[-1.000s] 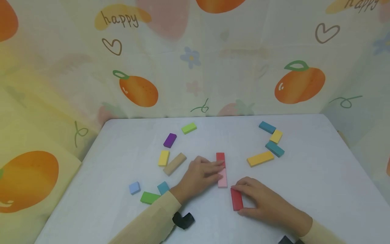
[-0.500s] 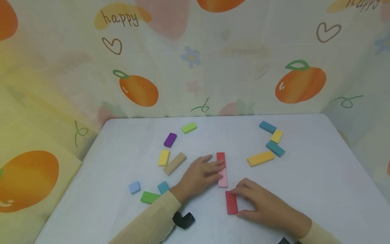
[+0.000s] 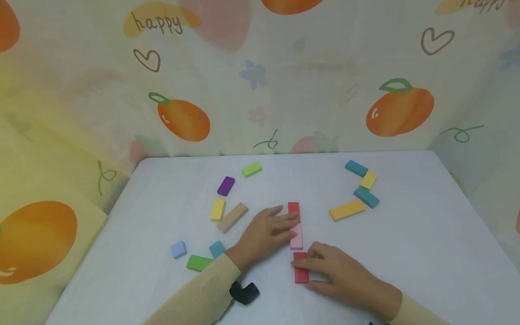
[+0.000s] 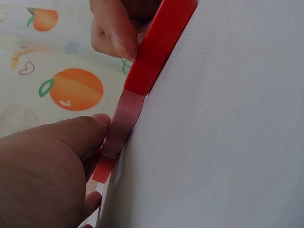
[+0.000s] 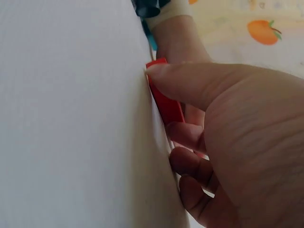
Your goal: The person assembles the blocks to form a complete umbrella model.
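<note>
Flat on the white table (image 3: 406, 248), a small red block (image 3: 293, 207) and a pink block (image 3: 298, 241) stand end to end in a line. My left hand (image 3: 262, 234) reaches across from the left, its extended fingers touching those two blocks. Just nearer to me lies a longer red block (image 3: 301, 274), which my right hand (image 3: 349, 277) holds, thumb at its near end and a finger across its top. Seen from the left wrist, this red block (image 4: 159, 47) is close against the end of the pink block (image 4: 124, 121). In the right wrist view, my thumb partly covers the red block (image 5: 167, 102).
Left of my hands lie yellow (image 3: 217, 210), tan (image 3: 233, 217), purple (image 3: 225, 186), light green (image 3: 252, 169), green (image 3: 199, 262), teal (image 3: 217, 248) and light blue (image 3: 178, 249) blocks. Two teal blocks, a yellow one and an orange-yellow block (image 3: 347, 211) sit at the back right.
My right hand has slid the longer red block leftward, into line below the pink block, and a finger now lies over its top. The left hand keeps its place on the other two blocks.
</note>
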`<move>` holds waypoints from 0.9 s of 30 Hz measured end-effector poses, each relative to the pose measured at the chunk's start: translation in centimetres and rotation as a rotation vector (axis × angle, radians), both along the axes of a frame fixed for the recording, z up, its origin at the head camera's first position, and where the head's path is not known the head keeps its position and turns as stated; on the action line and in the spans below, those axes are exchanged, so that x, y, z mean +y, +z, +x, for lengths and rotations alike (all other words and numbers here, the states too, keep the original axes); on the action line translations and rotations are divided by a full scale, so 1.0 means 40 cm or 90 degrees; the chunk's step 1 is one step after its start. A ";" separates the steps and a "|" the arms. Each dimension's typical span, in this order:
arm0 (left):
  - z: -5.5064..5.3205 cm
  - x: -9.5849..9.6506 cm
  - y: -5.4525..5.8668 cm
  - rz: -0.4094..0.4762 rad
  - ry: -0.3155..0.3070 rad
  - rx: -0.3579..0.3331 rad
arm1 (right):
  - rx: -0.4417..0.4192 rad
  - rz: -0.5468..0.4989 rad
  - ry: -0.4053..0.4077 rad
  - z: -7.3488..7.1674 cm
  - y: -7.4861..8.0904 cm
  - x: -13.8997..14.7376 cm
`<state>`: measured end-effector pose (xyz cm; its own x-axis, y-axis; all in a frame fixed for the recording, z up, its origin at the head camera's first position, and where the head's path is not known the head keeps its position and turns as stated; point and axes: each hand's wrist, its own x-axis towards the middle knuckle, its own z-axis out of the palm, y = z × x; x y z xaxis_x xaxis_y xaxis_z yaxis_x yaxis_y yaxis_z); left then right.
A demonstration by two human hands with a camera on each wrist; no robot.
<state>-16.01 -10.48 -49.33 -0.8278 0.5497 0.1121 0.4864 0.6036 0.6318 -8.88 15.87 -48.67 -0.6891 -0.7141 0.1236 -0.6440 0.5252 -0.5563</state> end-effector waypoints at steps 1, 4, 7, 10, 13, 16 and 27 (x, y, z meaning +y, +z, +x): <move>0.001 0.000 0.001 0.003 0.000 -0.002 | 0.002 0.001 -0.001 0.001 0.001 -0.004; 0.002 0.000 0.006 0.009 0.000 -0.005 | -0.003 0.002 -0.006 0.001 0.006 -0.014; 0.001 0.000 0.007 0.008 -0.001 -0.006 | -0.007 0.005 -0.007 0.001 0.009 -0.022; 0.000 -0.001 0.004 0.006 -0.003 -0.003 | -0.011 0.009 -0.011 -0.001 0.009 -0.028; -0.001 -0.001 0.000 0.008 -0.005 0.002 | -0.019 0.012 -0.022 -0.003 0.007 -0.031; -0.001 -0.001 -0.001 0.010 -0.007 0.008 | -0.026 0.011 -0.030 -0.005 0.004 -0.032; -0.003 -0.003 -0.002 0.008 -0.015 0.014 | -0.024 0.008 -0.030 -0.007 0.000 -0.029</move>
